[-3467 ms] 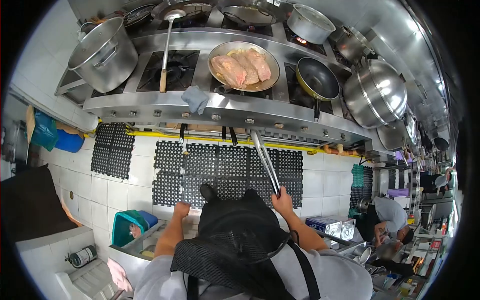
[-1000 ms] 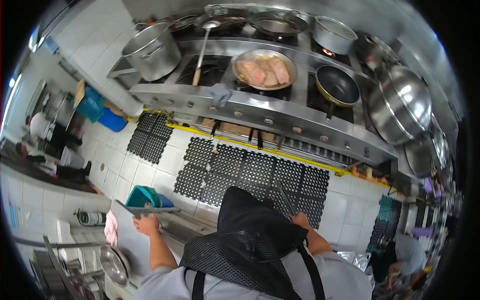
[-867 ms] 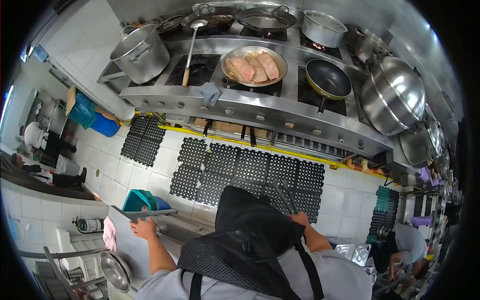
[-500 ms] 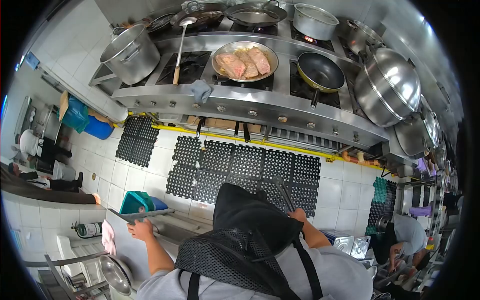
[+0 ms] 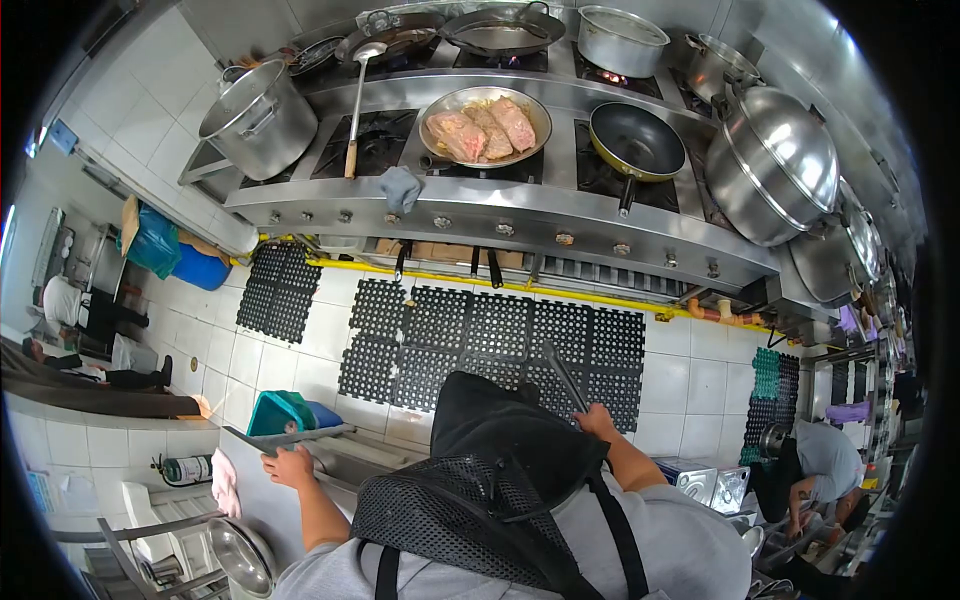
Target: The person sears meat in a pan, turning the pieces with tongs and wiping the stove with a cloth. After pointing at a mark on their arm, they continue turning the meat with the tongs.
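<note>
While right hand clasps tongs at wearer's 1 o'clock, left hand sits at steel counter edge, 9 o'clock; can't tell its grip. Pan on stove, 12 o'clock.

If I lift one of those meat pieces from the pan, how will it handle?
The meat will probably flex, its upper side looking pink and raw. Each piece looks thick, so likely weighty. They lie close together in the pan, so one may drag another.

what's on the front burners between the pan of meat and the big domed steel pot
In the head view, a black frying pan sits between the pan of meat and the domed pot.
</note>
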The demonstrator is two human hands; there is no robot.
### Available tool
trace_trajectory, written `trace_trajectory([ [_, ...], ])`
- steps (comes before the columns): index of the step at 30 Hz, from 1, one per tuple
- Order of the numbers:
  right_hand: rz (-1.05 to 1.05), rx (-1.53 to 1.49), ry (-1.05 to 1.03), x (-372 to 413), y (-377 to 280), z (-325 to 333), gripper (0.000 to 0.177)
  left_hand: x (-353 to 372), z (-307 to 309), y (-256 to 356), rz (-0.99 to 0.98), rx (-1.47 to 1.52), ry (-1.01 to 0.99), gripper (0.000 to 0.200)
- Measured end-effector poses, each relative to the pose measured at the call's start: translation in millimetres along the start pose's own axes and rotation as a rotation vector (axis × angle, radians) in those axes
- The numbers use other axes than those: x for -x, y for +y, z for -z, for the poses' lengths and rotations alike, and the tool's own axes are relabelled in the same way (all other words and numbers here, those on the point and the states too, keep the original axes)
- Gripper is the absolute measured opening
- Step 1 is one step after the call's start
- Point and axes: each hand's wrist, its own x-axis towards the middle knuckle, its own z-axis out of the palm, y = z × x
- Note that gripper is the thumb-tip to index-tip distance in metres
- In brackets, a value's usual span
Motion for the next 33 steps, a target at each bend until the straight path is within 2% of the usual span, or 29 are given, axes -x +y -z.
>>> trace_trajectory([
  [4,-0.009,-0.096,0.019,13.5,1.3,3.6,0.055,0.5,-3.7,-2.5,-0.015,0.02,0.025,0.047],
  [11,0.061,-0.038,0.101,-3.9,26.0,-12.6,0.059,5.1,6.4,2.9,0.006,0.061,0.018,0.047],
  [14,-0.008,-0.03,0.095,0.2,11.2,-4.1,0.059,4.0,6.3,2.5,0.012,0.067,0.025,0.047],
  [16,-0.132,-0.103,-0.107,29.7,-25.2,32.8,0.06,4.7,4.6,3.4,0.017,0.075,0.028,0.046],
  [17,-0.131,-0.099,-0.105,21.9,-17.0,25.4,0.06,5.0,3.9,2.9,0.01,0.08,0.041,0.046],
  [19,0.01,0.039,0.075,2.0,-0.6,3.9,0.061,5.4,2.2,2.2,0.012,0.089,0.052,0.045],
  [22,0.077,0.029,0.17,2.2,-3.6,0.5,0.06,5.4,1.1,1.7,0.011,0.103,0.07,0.043],
  [23,0.03,-0.027,0.079,7.9,-8.3,9.4,0.061,5.5,3.1,2.4,0.012,0.084,0.064,0.043],
  [27,0.144,0.05,0.162,-5.3,0.3,0.0,0.059,2.9,0.2,2.1,0.023,0.072,0.047,0.044],
  [33,0.056,0.051,0.05,3.0,4.1,1.9,0.058,4.3,7.9,4.7,0.022,0.048,0.013,0.045],
])
